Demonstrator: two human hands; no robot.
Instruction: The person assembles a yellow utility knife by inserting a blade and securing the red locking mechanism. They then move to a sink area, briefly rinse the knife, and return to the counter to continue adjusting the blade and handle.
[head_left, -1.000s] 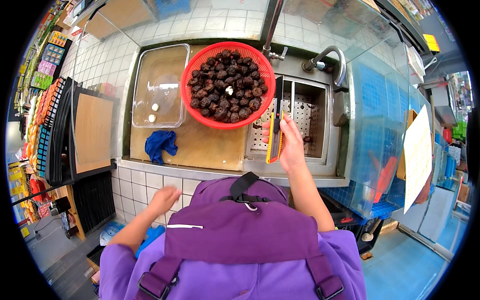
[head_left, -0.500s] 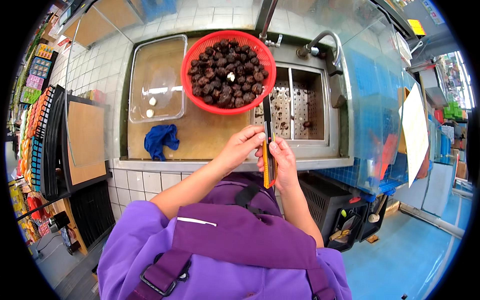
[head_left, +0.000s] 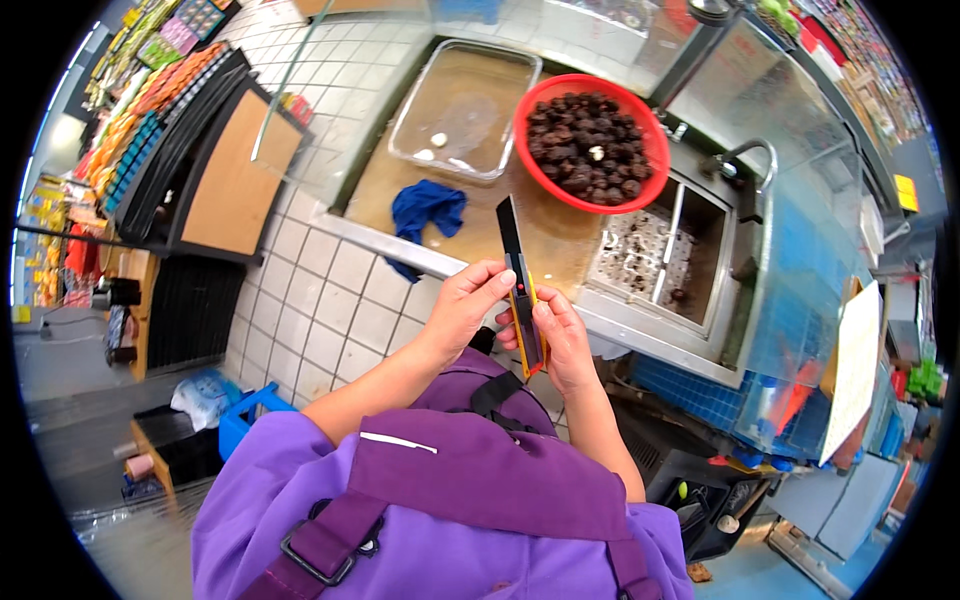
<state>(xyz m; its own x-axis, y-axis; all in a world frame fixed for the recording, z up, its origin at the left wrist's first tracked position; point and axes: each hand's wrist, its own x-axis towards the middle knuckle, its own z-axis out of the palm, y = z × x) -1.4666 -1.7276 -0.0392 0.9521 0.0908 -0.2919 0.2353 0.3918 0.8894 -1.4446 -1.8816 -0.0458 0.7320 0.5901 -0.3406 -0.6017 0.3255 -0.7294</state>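
Note:
Both my hands hold a yellow utility knife with a long black blade pointing up and away from me. My left hand pinches it near the base of the blade, thumb and fingertips together. Around the yellow handle wrap the fingers of my right hand. Beyond them, at the sink, stands a red basket heaped with dark brown water chestnuts, a whitish piece among them. To its left is a clear plastic tray holding two small white peeled pieces.
A blue cloth hangs partly over the counter's front edge. The metal sink basin, littered with dark scraps, lies right of the basket under a curved faucet. At left stands a board-fronted rack; a dark crate is low at right.
My view has turned, so the counter, basket and tray appear shifted right and tilted. More floor shows at left. Both hands keep their grip on the knife, whose blade now leans left.

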